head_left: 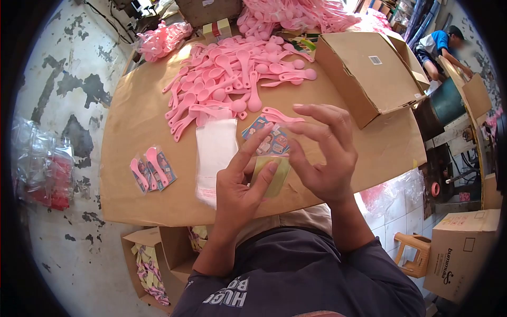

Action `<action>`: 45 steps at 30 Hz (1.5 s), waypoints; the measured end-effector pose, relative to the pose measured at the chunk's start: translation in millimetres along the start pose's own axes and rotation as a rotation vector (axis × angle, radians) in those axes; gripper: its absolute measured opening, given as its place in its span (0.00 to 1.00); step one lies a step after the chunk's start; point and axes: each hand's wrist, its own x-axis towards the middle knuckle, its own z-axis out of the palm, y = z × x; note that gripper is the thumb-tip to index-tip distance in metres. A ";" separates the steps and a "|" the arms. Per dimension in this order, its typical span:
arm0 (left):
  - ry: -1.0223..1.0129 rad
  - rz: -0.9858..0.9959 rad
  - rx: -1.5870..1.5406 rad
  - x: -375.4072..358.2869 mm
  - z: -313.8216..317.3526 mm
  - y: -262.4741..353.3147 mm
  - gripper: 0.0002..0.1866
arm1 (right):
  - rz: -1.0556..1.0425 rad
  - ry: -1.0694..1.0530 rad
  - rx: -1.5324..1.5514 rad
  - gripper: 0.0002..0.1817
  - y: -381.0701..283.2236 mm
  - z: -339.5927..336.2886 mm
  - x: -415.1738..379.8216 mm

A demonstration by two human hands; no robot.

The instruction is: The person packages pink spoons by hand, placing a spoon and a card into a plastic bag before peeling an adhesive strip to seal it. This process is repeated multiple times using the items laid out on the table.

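Note:
My left hand point(240, 182) holds a small yellow-green card or packet point(272, 174) between thumb and fingers, over the table's near edge. To its right my right hand point(327, 156) is raised with fingers apart and nothing between them. Just beyond both hands lie printed cards point(270, 136) and pink spoons point(280, 115). A stack of clear plastic bags point(215, 153) rests left of the cards. Farther left are packed spoons with cards point(153, 169). A large heap of pink spoons point(222, 79) covers the table's far middle.
A cardboard box point(369, 68) stands on the brown-covered table point(132, 111) at the right. Bagged pink items point(285, 16) are at the back. Another person point(441, 47) bends at the far right. A stool point(414, 256) and cartons point(462, 253) stand on the floor.

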 end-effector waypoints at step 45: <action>0.117 0.077 -0.153 -0.8 -14.3 2.7 0.09 | 0.619 -0.191 0.930 0.06 4.1 -2.6 -23.1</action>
